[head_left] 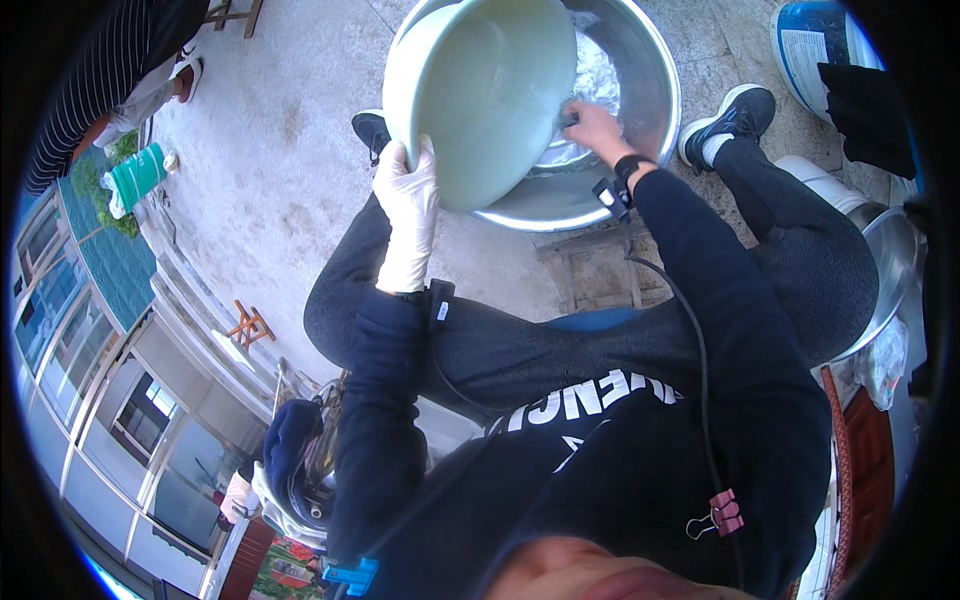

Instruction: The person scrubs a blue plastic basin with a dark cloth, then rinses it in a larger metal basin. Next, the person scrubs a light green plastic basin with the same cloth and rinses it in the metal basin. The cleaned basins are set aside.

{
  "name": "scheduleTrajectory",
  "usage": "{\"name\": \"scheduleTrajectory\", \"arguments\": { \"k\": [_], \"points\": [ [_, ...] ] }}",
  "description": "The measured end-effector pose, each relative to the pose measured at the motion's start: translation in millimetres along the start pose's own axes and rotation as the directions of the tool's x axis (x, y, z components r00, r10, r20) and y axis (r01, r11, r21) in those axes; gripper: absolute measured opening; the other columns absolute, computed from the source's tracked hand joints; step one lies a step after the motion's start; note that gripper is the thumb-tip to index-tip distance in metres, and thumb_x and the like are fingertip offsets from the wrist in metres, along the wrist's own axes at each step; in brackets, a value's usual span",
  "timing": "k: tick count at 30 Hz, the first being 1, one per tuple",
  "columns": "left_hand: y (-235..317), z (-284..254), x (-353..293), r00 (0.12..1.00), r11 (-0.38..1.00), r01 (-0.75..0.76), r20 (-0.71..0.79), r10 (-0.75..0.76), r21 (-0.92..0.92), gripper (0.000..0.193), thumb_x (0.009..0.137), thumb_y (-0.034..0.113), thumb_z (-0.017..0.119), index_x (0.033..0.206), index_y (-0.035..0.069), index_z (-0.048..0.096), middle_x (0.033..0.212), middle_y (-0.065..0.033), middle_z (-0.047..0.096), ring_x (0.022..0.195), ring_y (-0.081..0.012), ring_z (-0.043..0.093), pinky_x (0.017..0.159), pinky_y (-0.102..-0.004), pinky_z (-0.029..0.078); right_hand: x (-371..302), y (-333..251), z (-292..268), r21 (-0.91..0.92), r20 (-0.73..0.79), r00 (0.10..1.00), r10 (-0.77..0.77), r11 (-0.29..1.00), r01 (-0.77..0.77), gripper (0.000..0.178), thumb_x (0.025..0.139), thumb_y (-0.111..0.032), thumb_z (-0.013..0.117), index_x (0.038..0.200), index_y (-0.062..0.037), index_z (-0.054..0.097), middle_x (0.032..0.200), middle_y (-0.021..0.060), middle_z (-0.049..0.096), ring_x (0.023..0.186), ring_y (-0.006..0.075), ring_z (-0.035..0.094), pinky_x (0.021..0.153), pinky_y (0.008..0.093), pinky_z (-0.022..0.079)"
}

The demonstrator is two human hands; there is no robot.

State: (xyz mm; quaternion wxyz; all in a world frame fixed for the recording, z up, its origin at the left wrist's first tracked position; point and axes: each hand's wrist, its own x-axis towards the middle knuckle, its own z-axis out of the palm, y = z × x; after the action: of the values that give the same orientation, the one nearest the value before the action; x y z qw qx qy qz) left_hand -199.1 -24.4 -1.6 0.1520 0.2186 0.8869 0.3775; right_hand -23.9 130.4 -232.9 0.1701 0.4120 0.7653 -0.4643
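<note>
Concrete ground point(260, 150); left hand point(408, 205) clamped on basin point(490, 110), right hand point(597, 132) beside it, grip unclear.

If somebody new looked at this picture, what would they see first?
Probably the big pale green bowl, tilted up at the top middle over the metal basin. Next might be the left grip in its white glove, holding the bowl's lower left rim, while the bare right grip is by its right edge. The blue-and-white bucket at the upper right stands out too.
</note>
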Motion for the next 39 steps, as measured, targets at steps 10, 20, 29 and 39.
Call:
{"name": "scheduleTrajectory", "arguments": {
  "k": [10, 20, 29, 39],
  "points": [
    [-2.2, 0.4, -10.4, 0.996, 0.998, -0.009, 0.093, 0.002, 0.069, 0.022, 0.093, 0.016, 0.068, 0.079, 0.003, 0.058, 0.068, 0.0058, 0.050, 0.065, -0.0028, 0.042, 0.059, -0.0204, 0.038, -6.7, -63.3, 53.9, -0.330, -0.030, 0.815, -0.579, 0.775, 0.539, 0.035, 0.085, -0.017, 0.059, 0.119, -0.0112, 0.062, 0.131, 0.0119, 0.054, 0.117, 0.0335, 0.053, 0.095, 0.0422, 0.048],
    [-3.8, 6.6, -7.9, 0.993, 0.997, -0.064, 0.101, 0.060, 0.042, 0.020, 0.094, 0.014, 0.066, 0.079, 0.004, 0.057, 0.067, 0.0058, 0.048, 0.065, -0.0022, 0.041, 0.059, -0.0200, 0.038, -24.5, -70.7, 74.9, 0.193, 0.081, 0.852, -0.518, 0.846, 0.497, 0.056, 0.079, -0.001, 0.056, 0.135, -0.0057, 0.053, 0.143, 0.0183, 0.044, 0.131, 0.0372, 0.043, 0.113, 0.0438, 0.035],
    [6.6, 3.3, -6.3, 0.990, 1.000, -0.002, 0.140, 0.003, -0.005, 0.018, 0.092, 0.010, 0.065, 0.078, 0.002, 0.056, 0.067, 0.0005, 0.049, 0.063, -0.0060, 0.043, 0.058, -0.0243, 0.040, 35.9, 4.7, -35.9, -0.809, -0.172, 0.670, -0.722, 0.492, 0.322, 0.048, 0.082, -0.011, 0.057, 0.130, -0.0112, 0.056, 0.131, 0.0077, 0.053, 0.121, 0.0254, 0.051, 0.097, 0.0391, 0.044],
    [4.4, 8.3, 7.1, 0.985, 0.995, -0.081, 0.157, 0.070, 0.065, 0.017, 0.094, 0.016, 0.066, 0.086, 0.001, 0.064, 0.068, 0.0045, 0.052, 0.065, -0.0031, 0.043, 0.059, -0.0201, 0.039, -41.6, -16.6, 65.5, -0.097, 0.026, 0.656, -0.755, 0.651, 0.753, 0.047, 0.080, -0.002, 0.061, 0.127, -0.0036, 0.054, 0.126, 0.0166, 0.053, 0.112, 0.0348, 0.055, 0.092, 0.0415, 0.051]
  ]
}}
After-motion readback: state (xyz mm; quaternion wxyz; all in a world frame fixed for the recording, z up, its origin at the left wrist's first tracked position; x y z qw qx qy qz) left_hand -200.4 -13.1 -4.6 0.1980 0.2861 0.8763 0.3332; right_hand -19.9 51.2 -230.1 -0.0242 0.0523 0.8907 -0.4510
